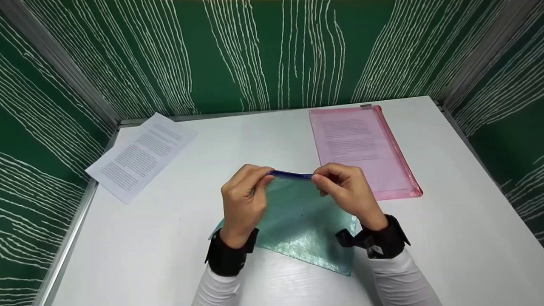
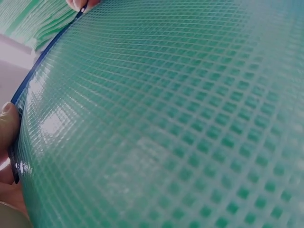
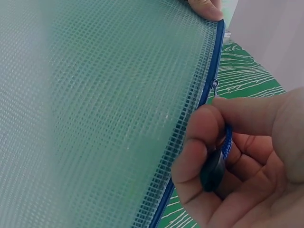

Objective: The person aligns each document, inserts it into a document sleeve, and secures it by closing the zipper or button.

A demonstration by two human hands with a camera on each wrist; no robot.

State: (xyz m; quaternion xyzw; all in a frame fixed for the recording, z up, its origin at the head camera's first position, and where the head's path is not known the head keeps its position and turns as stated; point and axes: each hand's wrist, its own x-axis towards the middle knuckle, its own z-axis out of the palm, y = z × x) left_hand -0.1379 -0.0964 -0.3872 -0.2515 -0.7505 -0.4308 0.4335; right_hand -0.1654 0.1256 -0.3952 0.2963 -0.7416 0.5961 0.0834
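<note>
A translucent green mesh zipper pouch (image 1: 306, 229) hangs tilted over the table between the two hands. My left hand (image 1: 244, 202) pinches the left part of its blue zipper edge (image 1: 291, 175), with the thumb (image 2: 7, 126) at that edge in the left wrist view. On the right, my right hand (image 1: 348, 189) pinches the metal zipper pull (image 3: 215, 85) with thumb and index finger. From the pull, a blue cord (image 3: 228, 142) with a dark end piece (image 3: 212, 172) hangs among the curled fingers. Whether the zipper is open is hard to tell.
Printed paper sheets (image 1: 144, 155) lie at the table's far left, reaching over its edge. A pink zipper pouch (image 1: 393, 170) with a printed sheet inside lies at the back right. Green walls with white lines (image 1: 272, 55) enclose the white table (image 1: 148, 246).
</note>
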